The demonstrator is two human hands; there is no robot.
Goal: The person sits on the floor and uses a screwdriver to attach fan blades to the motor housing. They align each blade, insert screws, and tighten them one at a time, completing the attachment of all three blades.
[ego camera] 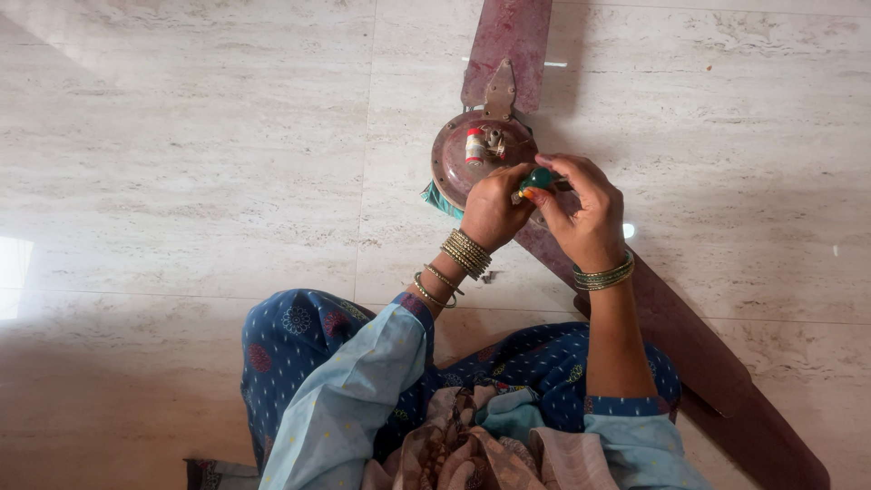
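While the screwdriver [535, 181], with its green and orange handle, is gripped in the right hand [581, 213], its tip is hidden at the edge of the ceiling fan's motor housing [472, 168]. The housing's rim is clasped by the left hand [492, 209], seemingly to steady it. 2 reddish-brown blades [689, 345] are laid flat on the pale marble floor [181, 181], with a teal cloth [439, 200] tucked beneath the housing.

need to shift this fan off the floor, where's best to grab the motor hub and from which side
Probably grip the motor hub by its round rim on the bare left edge, coming from the left. The blades leave at top and lower right, and both hands with the green-handled tool crowd its right.
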